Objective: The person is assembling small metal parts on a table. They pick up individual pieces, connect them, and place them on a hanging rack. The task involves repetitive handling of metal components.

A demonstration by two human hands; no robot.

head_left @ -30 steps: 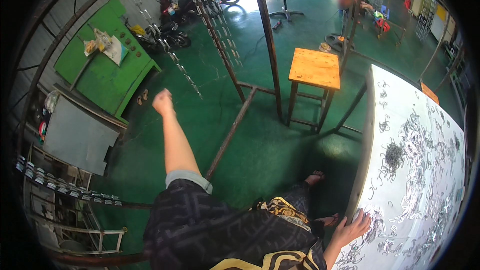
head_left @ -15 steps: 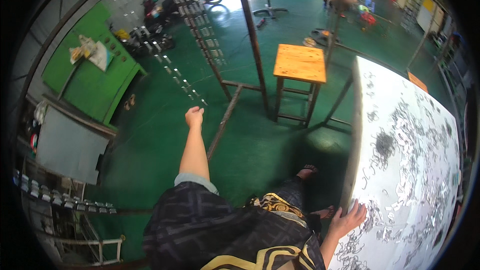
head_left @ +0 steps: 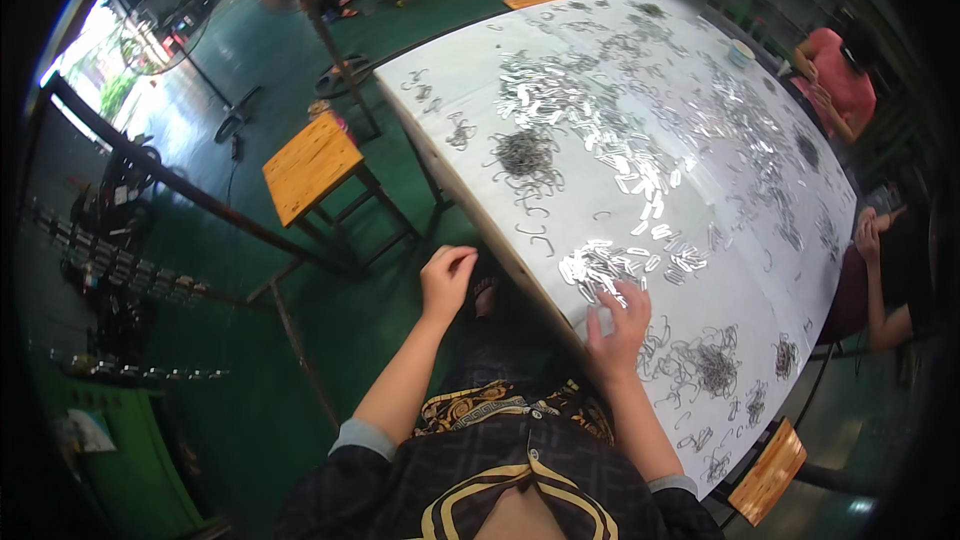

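Near the tabletop (head_left: 450, 90) edge, her right hand (head_left: 618, 325) lay open, fingertips on a pile of shiny metal clips (head_left: 600, 265); left hand (head_left: 446, 280) hung loosely curled, empty. Best rake small batches, steadily, toward herself.

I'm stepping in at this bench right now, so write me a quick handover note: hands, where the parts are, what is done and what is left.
Left hand: off the table, loosely curled above the lap; whether it holds a part cannot be told.
Right hand: fingers spread on the white table, touching a cluster of flat shiny metal pieces.
Parts: a dark tangle of wire hooks farther up, another wire tangle right of the hand.
Done: many pieces lie in loose groups.
Left: the tangles look unsorted.
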